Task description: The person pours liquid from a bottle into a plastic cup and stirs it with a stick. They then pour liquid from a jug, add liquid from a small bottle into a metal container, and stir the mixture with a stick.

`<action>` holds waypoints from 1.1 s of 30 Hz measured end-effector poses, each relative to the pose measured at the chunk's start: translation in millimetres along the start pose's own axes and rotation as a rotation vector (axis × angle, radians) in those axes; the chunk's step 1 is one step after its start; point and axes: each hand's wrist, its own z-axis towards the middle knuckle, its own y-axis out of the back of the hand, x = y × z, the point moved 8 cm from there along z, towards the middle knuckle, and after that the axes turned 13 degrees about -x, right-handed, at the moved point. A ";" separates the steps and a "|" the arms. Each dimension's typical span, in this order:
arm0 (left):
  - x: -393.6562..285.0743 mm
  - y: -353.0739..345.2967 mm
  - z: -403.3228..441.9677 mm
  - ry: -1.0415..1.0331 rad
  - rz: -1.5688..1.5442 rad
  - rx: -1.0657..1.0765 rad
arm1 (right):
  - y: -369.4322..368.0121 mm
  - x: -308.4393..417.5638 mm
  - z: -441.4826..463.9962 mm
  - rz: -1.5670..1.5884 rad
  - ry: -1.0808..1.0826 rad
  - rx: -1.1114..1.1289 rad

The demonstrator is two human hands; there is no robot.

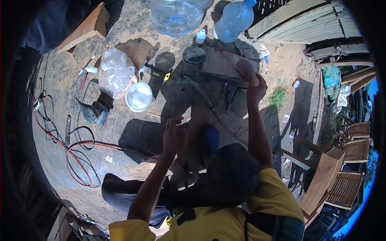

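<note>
My right hand (256, 89) is raised on the right, its fingers closed at the edge of a round reddish-brown disc (244, 68). The disc's exact kind does not show. Beneath it lies a wooden board (219, 62). My left hand (175, 136) hangs in shadow over the ground, fingers curved and apart, with nothing clear in them. Ahead of it are a round tub (138, 97) with a pale inside and a hammer-like tool (155, 71) with a yellow-marked handle. A dark can (194, 55) stands between the hands, farther off.
At the left lie a clear plastic bag (116, 72), a power tool (94, 111) and looped orange and black cables (80, 150). Large water bottles (235, 20) and a small white bottle (201, 36) stand at the back. Wooden furniture (321, 180) is at the right.
</note>
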 end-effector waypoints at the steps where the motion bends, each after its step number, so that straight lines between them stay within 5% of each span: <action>1: -0.8 -11.7 4.8 -0.025 -0.010 0.032 | 6.5 37.8 -9.6 0.080 0.116 0.053; 2: 1.2 -20.0 9.8 -0.021 -0.008 0.029 | 10.3 72.5 -24.7 0.163 0.230 0.108; 4: 11.1 -34.6 20.0 0.074 -0.052 0.053 | -14.9 120.5 -76.5 0.301 0.293 0.556; 6: 19.0 -44.5 34.4 0.116 -0.065 0.043 | -44.8 138.2 -121.7 0.158 0.398 0.747; 9: 6.2 -45.9 55.1 0.091 -0.062 -0.012 | -90.8 124.5 -152.0 0.090 0.431 0.886; 14: -45.5 -30.0 98.6 -0.124 -0.023 -0.197 | -42.7 137.8 -152.0 0.218 0.559 0.867; 18: -75.3 -14.7 101.3 0.002 -0.213 -0.183 | 44.9 180.0 -160.2 0.282 0.614 0.922; 20: -69.3 -16.7 85.6 0.103 -0.459 -0.055 | 60.9 180.7 -170.9 0.269 0.621 1.058; 23: -88.6 24.7 68.0 0.160 -0.428 -0.096 | 84.7 216.9 -163.3 0.363 0.590 1.269; 26: -81.4 47.5 52.5 0.080 -0.321 -0.142 | 108.4 288.6 -121.7 0.487 0.527 1.216; 28: -84.4 64.0 47.3 -0.003 -0.256 -0.164 | 128.6 351.2 -121.5 0.505 0.879 0.850; 29: -91.0 72.2 44.8 -0.070 -0.198 -0.157 | 125.2 359.9 -130.1 0.515 0.883 0.853; 31: -94.5 89.0 42.2 -0.182 -0.114 -0.197 | 120.5 376.3 -163.9 0.367 1.227 0.859; 33: -90.7 104.1 37.7 -0.125 -0.146 -0.229 | 114.4 385.3 -175.9 0.454 1.264 0.861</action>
